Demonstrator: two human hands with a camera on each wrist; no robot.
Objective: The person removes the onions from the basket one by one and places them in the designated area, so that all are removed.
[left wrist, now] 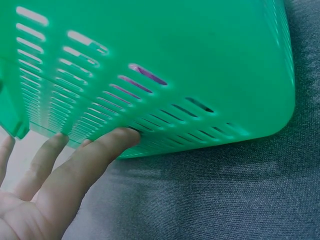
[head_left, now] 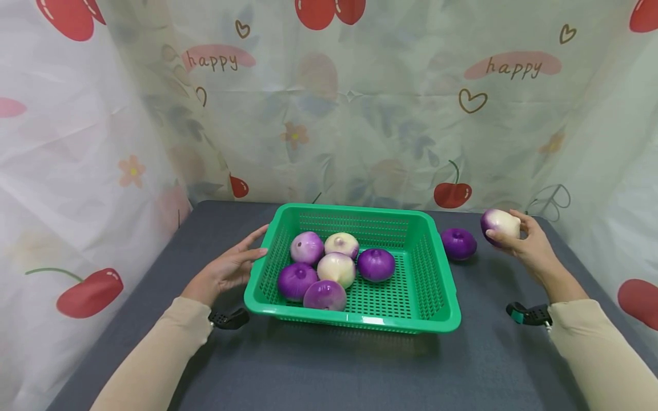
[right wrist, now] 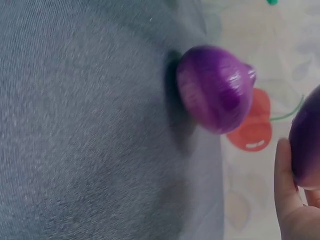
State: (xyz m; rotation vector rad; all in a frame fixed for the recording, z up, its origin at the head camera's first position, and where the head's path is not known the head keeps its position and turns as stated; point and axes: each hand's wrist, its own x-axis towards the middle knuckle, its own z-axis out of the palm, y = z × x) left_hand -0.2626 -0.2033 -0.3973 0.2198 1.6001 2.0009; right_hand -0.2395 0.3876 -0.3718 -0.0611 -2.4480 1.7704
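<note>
My right hand holds a white-and-purple onion above the table's right side, fingers and thumb around it. In the right wrist view only part of this onion shows at the right edge. Just left of it, a dark purple onion sits on the table by the basket's right wall. My left hand touches the left side of a green plastic basket, its fingers fairly straight. The left wrist view shows fingertips against the slotted wall. Several purple and whitish onions lie inside the basket, mostly to the left.
The basket stands mid-table on a dark grey cloth. Behind the table hangs a pale curtain printed with cherries and hearts, and more of it flanks both sides. Black wristbands are on both wrists.
</note>
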